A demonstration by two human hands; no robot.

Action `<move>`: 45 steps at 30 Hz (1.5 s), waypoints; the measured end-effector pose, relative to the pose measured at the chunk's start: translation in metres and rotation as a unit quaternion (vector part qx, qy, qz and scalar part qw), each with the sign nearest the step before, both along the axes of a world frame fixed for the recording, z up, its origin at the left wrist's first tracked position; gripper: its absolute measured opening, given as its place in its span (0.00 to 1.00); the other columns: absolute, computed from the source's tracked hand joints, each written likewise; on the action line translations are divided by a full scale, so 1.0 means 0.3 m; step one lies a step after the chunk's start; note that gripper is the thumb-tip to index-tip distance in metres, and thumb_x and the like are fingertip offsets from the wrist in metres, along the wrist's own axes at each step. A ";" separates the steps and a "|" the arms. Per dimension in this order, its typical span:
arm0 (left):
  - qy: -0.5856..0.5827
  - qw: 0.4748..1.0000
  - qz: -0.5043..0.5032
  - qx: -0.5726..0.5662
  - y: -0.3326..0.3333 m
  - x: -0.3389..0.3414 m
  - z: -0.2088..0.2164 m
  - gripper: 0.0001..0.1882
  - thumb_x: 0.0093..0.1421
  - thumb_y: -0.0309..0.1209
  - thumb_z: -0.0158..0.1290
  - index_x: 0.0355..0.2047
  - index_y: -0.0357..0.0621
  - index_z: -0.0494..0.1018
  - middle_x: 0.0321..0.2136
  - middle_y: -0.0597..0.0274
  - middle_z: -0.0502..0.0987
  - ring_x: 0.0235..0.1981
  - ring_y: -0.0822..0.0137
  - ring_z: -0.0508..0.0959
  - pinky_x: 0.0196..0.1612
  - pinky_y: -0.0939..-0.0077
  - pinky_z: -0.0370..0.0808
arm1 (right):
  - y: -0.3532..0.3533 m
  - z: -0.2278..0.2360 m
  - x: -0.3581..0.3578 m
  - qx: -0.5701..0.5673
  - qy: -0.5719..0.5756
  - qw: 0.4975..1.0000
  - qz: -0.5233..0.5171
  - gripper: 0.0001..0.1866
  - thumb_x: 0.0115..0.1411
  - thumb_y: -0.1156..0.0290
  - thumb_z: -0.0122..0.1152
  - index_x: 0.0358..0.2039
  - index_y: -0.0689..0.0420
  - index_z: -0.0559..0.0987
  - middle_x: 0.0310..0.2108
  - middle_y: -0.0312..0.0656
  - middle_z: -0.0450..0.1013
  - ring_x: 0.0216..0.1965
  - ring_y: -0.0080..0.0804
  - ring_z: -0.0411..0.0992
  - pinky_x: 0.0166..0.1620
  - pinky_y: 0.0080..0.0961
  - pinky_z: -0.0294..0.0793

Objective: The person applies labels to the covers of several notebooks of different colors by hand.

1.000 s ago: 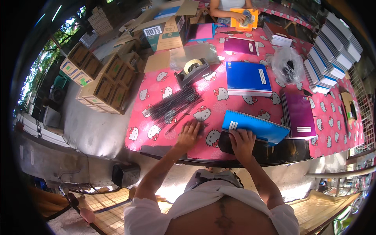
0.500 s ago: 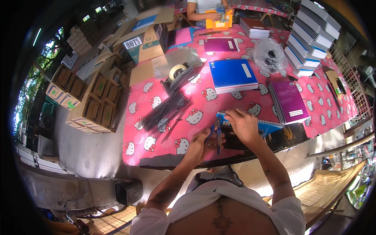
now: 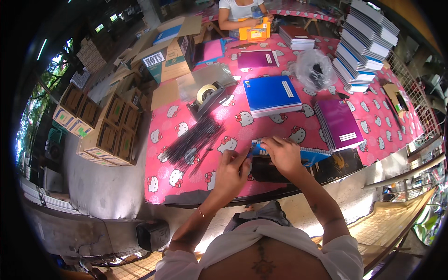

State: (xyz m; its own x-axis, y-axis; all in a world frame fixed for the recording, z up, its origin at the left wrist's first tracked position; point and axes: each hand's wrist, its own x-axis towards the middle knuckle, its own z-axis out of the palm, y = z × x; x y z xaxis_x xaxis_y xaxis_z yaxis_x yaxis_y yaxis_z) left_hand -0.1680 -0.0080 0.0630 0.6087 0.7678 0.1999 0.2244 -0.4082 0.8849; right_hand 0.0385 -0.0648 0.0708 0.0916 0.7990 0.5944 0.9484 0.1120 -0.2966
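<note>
A blue spiral-bound notebook [image 3: 315,154] stands on its edge at the front of the table, its coil upward. My right hand [image 3: 285,156] is closed over the notebook's left end, fingers bent on the coil. My left hand [image 3: 231,172] is closed at that same end, its fingertips close to those of my right hand. The pliers in my left hand are almost wholly hidden by its fingers. Just below the notebook is a dark block-like thing [image 3: 268,169]. Black plastic binding coils [image 3: 193,142] lie loose to the left of my hands.
Beyond my hands lie a blue notebook stack [image 3: 271,94] and purple notebooks [image 3: 339,122]. A tape dispenser [image 3: 207,100], plastic bag [image 3: 312,70] and tall notebook stack [image 3: 359,51] stand around them. Cartons [image 3: 112,126] fill the left floor. Across the table a person handles a yellow pack [image 3: 254,30].
My left hand has turned and risen toward the notebook's end, and the blue-handled pliers have gone from plain view. My right hand has shifted slightly left and down along with the scene.
</note>
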 end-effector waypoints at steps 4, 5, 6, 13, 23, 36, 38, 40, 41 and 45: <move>0.016 0.992 -0.072 -0.099 0.104 -0.066 -0.034 0.18 0.65 0.27 0.51 0.54 0.40 0.76 0.37 0.49 0.78 0.38 0.58 0.78 0.42 0.66 0.74 | -0.106 0.076 0.100 0.020 -0.081 0.996 -0.026 0.12 0.60 0.61 0.65 0.42 0.51 0.80 0.32 0.41 0.78 0.31 0.44 0.78 0.33 0.36 0.75; 0.011 0.994 -0.055 -0.098 0.132 -0.114 -0.102 0.19 0.64 0.27 0.53 0.55 0.41 0.77 0.37 0.49 0.78 0.38 0.56 0.77 0.42 0.65 0.74 | -0.138 0.073 0.141 0.024 -0.085 0.995 -0.048 0.12 0.60 0.61 0.65 0.42 0.51 0.80 0.32 0.41 0.78 0.31 0.44 0.78 0.33 0.36 0.75; 0.004 0.994 -0.035 -0.101 0.135 -0.154 -0.169 0.20 0.62 0.28 0.54 0.55 0.42 0.77 0.38 0.49 0.78 0.38 0.54 0.77 0.43 0.65 0.74 | -0.175 0.061 0.190 -0.044 -0.043 0.997 -0.034 0.14 0.60 0.60 0.65 0.44 0.51 0.80 0.32 0.42 0.78 0.32 0.45 0.78 0.33 0.37 0.76; 0.216 0.912 0.149 0.315 0.130 -0.131 -0.391 0.21 0.58 0.26 0.57 0.54 0.44 0.75 0.51 0.43 0.71 0.50 0.43 0.74 0.51 0.54 0.73 | -0.330 0.191 0.878 0.078 0.382 0.913 -0.121 0.19 0.65 0.65 0.64 0.51 0.64 0.78 0.38 0.44 0.81 0.36 0.28 0.77 0.42 0.28 0.77; 0.163 0.939 0.140 0.268 0.303 0.318 -0.205 0.19 0.61 0.25 0.56 0.54 0.40 0.74 0.52 0.38 0.70 0.49 0.41 0.74 0.50 0.54 0.74 | -0.269 -0.396 1.546 -0.141 0.245 0.910 -0.304 0.27 0.57 0.56 0.69 0.51 0.62 0.80 0.39 0.54 0.81 0.41 0.43 0.81 0.46 0.36 0.77; 0.203 0.891 -0.084 0.397 0.630 0.866 -0.397 0.18 0.62 0.34 0.59 0.52 0.45 0.77 0.51 0.46 0.77 0.54 0.47 0.77 0.54 0.58 0.77 | -0.256 -0.289 1.394 -0.139 0.128 0.891 -0.413 0.30 0.56 0.48 0.67 0.56 0.50 0.78 0.53 0.45 0.74 0.52 0.47 0.74 0.55 0.46 0.71; 0.204 0.887 -0.079 0.406 0.643 0.855 -0.422 0.17 0.62 0.33 0.59 0.51 0.45 0.77 0.49 0.47 0.79 0.53 0.49 0.79 0.54 0.59 0.78 | -0.256 -0.290 1.315 -0.085 0.161 0.910 -0.372 0.27 0.57 0.50 0.67 0.54 0.51 0.79 0.51 0.44 0.75 0.51 0.47 0.74 0.54 0.46 0.71; 0.204 0.886 -0.078 0.408 0.627 0.835 -0.435 0.16 0.62 0.32 0.59 0.50 0.45 0.78 0.47 0.48 0.81 0.51 0.51 0.80 0.53 0.59 0.79 | -0.246 -0.285 1.167 -0.029 0.175 0.945 -0.273 0.21 0.58 0.57 0.67 0.49 0.51 0.81 0.49 0.43 0.77 0.49 0.46 0.76 0.50 0.46 0.73; 0.191 0.906 -0.087 0.369 0.615 0.854 -0.407 0.15 0.62 0.32 0.59 0.48 0.44 0.79 0.46 0.48 0.82 0.50 0.52 0.81 0.53 0.60 0.79 | -0.253 -0.285 1.113 -0.019 0.185 0.951 -0.246 0.18 0.58 0.60 0.68 0.48 0.51 0.81 0.48 0.43 0.77 0.48 0.46 0.76 0.49 0.45 0.73; 0.161 0.947 -0.100 0.258 0.659 0.849 -0.355 0.14 0.61 0.32 0.60 0.46 0.41 0.81 0.44 0.47 0.82 0.48 0.52 0.83 0.53 0.63 0.79 | -0.164 -0.282 0.899 0.000 0.264 0.957 -0.120 0.16 0.56 0.65 0.69 0.45 0.53 0.82 0.45 0.44 0.78 0.44 0.47 0.77 0.45 0.41 0.75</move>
